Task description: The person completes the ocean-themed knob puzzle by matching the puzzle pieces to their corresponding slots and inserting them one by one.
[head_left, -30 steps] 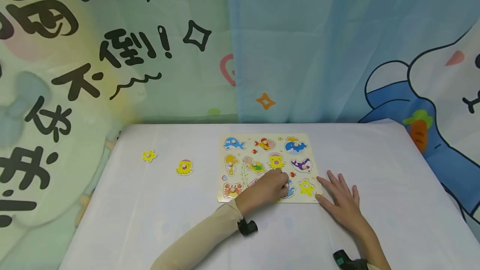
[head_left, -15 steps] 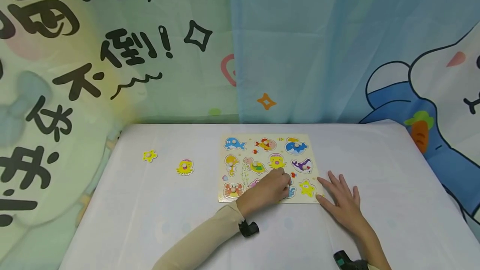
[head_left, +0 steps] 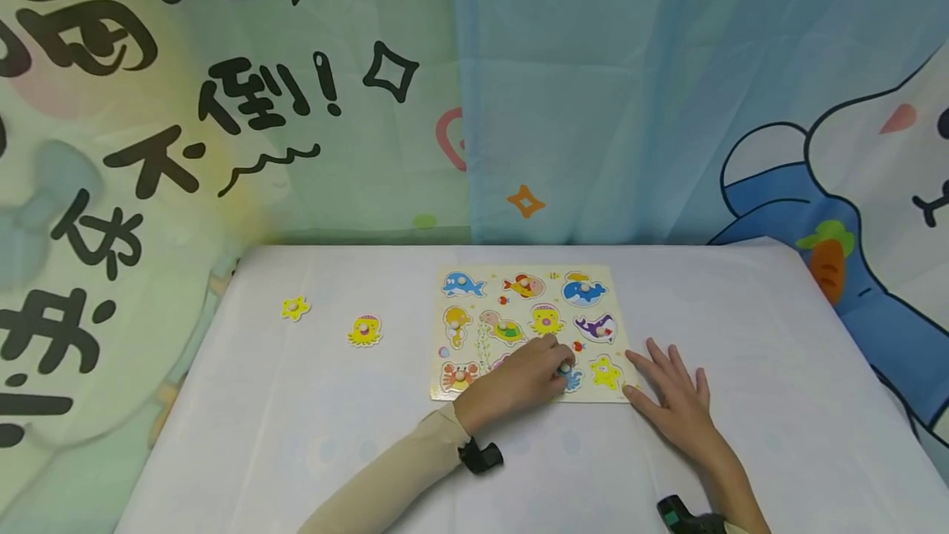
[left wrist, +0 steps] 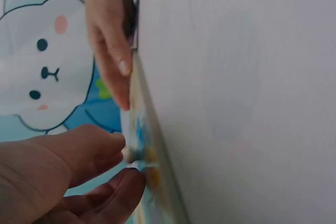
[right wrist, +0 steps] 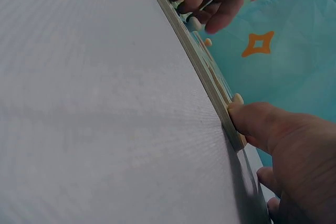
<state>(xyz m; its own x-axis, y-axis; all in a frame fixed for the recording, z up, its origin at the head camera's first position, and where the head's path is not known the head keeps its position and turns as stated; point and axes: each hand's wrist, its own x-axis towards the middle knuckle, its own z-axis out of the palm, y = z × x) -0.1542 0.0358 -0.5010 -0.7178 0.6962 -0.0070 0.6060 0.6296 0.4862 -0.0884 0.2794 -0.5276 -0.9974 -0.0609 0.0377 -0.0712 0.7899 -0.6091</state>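
Observation:
A wooden peg puzzle board with sea-animal pieces lies on the white table. My left hand reaches over its lower middle, thumb and fingers parted around the small knob of a blue sea-animal piece. The hand covers part of that piece and a pink one beside it. At the board's right edge my right hand lies spread, with the thumb on the corner. A yellow starfish piece sits in its slot near those fingers.
Left of the board, a loose yellow octopus piece and a small yellow flower-like piece lie on the table. Behind the table hangs a printed curtain. Other knobbed pieces, such as a red crab, fill the board.
My left fingers have loosened from around the knob, which now shows between them, and the hand has drawn back slightly left. The right hand has stayed at the board's edge.

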